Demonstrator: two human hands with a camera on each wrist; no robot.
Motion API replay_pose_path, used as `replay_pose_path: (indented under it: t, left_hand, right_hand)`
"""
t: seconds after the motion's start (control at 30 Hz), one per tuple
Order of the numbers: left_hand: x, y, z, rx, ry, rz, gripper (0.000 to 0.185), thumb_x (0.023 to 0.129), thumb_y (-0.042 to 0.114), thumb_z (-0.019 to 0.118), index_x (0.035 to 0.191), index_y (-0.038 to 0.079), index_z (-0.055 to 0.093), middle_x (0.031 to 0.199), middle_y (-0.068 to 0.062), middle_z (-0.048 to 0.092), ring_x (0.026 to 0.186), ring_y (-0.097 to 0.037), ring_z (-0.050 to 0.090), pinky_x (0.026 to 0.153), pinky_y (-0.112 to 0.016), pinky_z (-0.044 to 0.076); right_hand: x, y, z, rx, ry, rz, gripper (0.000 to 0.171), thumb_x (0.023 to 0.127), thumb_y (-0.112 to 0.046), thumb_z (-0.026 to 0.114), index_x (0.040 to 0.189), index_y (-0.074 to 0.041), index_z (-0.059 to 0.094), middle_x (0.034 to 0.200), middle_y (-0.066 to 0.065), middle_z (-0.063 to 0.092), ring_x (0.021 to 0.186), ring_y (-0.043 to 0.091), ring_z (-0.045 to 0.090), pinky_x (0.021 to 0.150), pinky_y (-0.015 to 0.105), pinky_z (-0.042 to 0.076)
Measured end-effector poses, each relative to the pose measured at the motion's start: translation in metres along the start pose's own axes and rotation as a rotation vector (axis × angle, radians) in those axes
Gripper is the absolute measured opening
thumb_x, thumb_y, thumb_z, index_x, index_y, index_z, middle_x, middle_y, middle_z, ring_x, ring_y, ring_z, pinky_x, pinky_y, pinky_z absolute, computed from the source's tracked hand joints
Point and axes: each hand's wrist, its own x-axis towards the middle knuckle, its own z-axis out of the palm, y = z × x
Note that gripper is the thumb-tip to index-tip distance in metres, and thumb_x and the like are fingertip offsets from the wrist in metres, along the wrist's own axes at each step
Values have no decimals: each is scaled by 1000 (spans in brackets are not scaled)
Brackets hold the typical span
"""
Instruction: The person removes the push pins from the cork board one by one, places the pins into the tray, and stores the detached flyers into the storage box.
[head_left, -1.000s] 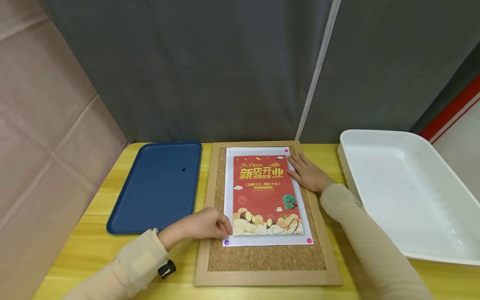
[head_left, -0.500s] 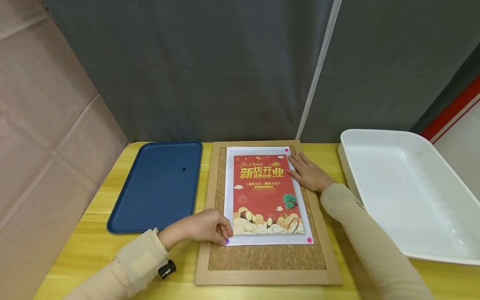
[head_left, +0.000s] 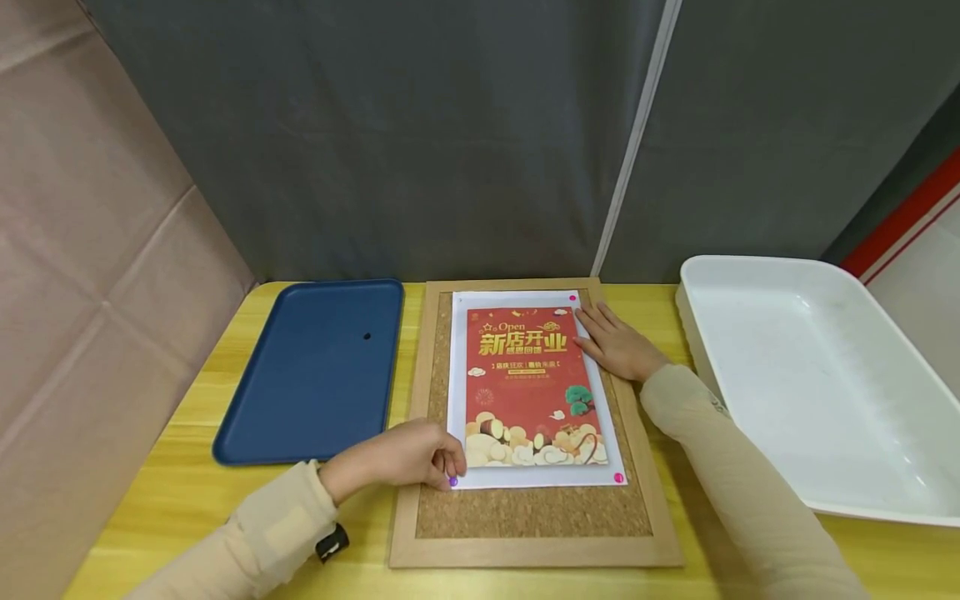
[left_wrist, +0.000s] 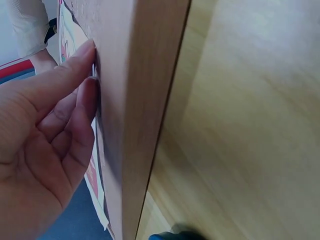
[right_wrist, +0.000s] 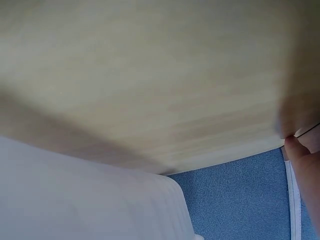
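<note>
The left hand (head_left: 397, 457) curls its fingertips around a purple pushpin (head_left: 452, 481) at the poster's (head_left: 531, 385) near-left corner on the cork board (head_left: 534, 515). The right hand (head_left: 617, 342) lies flat, fingers straight, pressing the poster's right edge.

A blue tray (head_left: 315, 375) lies left, a white tub (head_left: 817, 375) right.

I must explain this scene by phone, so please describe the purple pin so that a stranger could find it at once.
Find the cork board in the middle of the yellow table, with a red poster on white paper. Go to the paper's near left corner, where the left hand pinches. The purple pin sits there; the pin at the near right corner is pink.
</note>
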Motion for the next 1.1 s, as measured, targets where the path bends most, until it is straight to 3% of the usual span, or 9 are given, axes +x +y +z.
replay_pose_path:
  t: [0.23, 0.77, 1.1]
  left_hand:
    - [1, 1, -1, 55, -13, 11, 8, 79, 10, 76, 84, 14, 72, 74, 8, 68, 66, 7, 53, 64, -12, 46]
    - [2, 2, -1, 78, -41, -4, 8, 81, 11, 74, 80, 16, 69, 72, 10, 64, 66, 7, 51, 65, -13, 44]
    - [0, 2, 0, 79, -55, 43, 7, 80, 17, 75, 84, 16, 70, 73, 10, 64, 66, 8, 49, 63, -12, 43]
  right_hand:
    - [-1, -2, -2, 13, -20, 15, 71, 100, -49, 35, 154, -11, 11, 162, 14, 8, 149, 37, 0, 118, 56, 17]
    - [0, 0, -1, 11, -16, 16, 72, 99, -50, 35, 154, -11, 11, 162, 14, 7, 149, 37, 1, 118, 56, 16]
    - [-1, 0, -1, 13, -10, 11, 71, 100, -50, 35, 154, -10, 12, 162, 15, 8, 149, 38, 1, 119, 55, 16]
